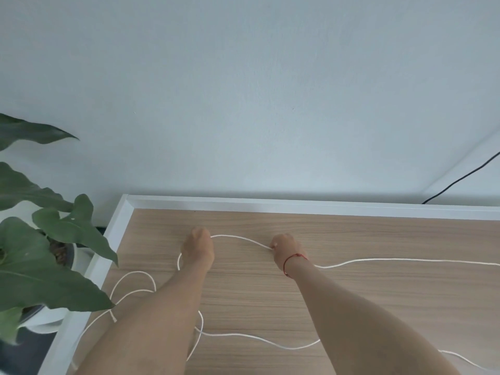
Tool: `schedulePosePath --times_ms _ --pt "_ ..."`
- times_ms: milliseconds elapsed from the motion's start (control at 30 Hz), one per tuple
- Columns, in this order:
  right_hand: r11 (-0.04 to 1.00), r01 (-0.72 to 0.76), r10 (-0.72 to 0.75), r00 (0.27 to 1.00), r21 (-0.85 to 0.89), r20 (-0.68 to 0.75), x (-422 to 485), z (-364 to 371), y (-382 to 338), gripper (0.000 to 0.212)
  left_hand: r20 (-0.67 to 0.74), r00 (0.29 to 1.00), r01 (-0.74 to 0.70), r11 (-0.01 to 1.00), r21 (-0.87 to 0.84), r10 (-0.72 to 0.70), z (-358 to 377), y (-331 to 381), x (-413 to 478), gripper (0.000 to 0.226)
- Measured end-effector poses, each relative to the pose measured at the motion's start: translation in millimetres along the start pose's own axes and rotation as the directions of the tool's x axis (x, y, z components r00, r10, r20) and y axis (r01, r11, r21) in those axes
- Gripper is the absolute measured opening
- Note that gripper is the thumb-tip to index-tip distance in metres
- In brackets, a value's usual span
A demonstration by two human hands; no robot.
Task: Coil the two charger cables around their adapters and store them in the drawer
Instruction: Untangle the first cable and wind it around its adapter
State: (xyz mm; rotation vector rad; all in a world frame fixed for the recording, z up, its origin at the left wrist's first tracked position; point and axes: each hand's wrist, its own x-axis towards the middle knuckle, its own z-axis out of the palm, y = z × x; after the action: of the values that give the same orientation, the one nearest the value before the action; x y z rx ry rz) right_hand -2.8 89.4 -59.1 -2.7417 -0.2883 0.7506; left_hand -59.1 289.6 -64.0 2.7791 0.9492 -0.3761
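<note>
A long white charger cable (240, 237) lies in loose curves over the wooden table top (351, 293). A short arc of it spans between my two hands. My left hand (198, 249) is closed over the cable at the arc's left end; what is inside the fist is hidden. My right hand (284, 247), with a red string on its wrist, pinches the cable at the arc's right end. From there the cable runs right, off the frame. More white cable (257, 337) loops near my forearms, with a loose end (112, 318) at the left rim. No adapter or drawer is visible.
The table has a raised white rim (243, 203) and stands against a pale wall. A potted plant (40, 253) with large green leaves stands just left of the table. A black cord (460, 180) hangs down the wall at the far right.
</note>
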Motion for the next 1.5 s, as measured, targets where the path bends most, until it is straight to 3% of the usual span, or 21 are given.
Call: schedulePosePath --times_ms 167,300,600,767,1000,1200,1333,1500 --pt "0.995 0.075 -0.078 0.996 0.071 0.04 3 7 -7 0.036 0.035 0.998 0.057 0.998 -0.042 -0.056 -4 -3 2 0.027" --pt "0.984 0.124 -0.132 0.989 0.129 0.06 4 5 -7 0.04 0.108 0.994 0.004 1.0 0.005 -0.005 -2 -1 3 0.034" --pt "0.996 0.072 -0.074 0.997 0.043 0.038 -2 2 11 0.042 0.167 0.985 0.061 0.996 -0.062 -0.05 -7 8 -5 0.038" --pt "0.998 0.065 -0.065 0.997 0.01 0.036 -7 9 5 0.041 0.17 0.985 0.016 0.993 -0.117 0.004 -9 -1 -11 0.04" --pt "0.994 0.089 -0.095 0.99 0.062 0.106 -13 -1 -3 0.039 0.279 0.96 0.011 0.993 -0.117 0.022 -10 -4 -12 0.048" --pt "0.985 0.044 -0.058 0.995 0.165 0.077 -23 -16 12 0.045 0.235 0.971 -0.038 0.998 -0.058 0.051 -36 17 -19 0.044" --pt "0.978 0.033 -0.04 0.999 0.204 0.03 -29 -43 24 0.043 0.329 0.943 -0.051 0.998 -0.026 0.057 -55 47 -24 0.051" --pt "0.972 0.001 0.006 1.0 0.237 -0.029 -37 -73 48 0.042 0.391 0.919 -0.039 0.999 -0.014 0.042 -69 79 -33 0.015"
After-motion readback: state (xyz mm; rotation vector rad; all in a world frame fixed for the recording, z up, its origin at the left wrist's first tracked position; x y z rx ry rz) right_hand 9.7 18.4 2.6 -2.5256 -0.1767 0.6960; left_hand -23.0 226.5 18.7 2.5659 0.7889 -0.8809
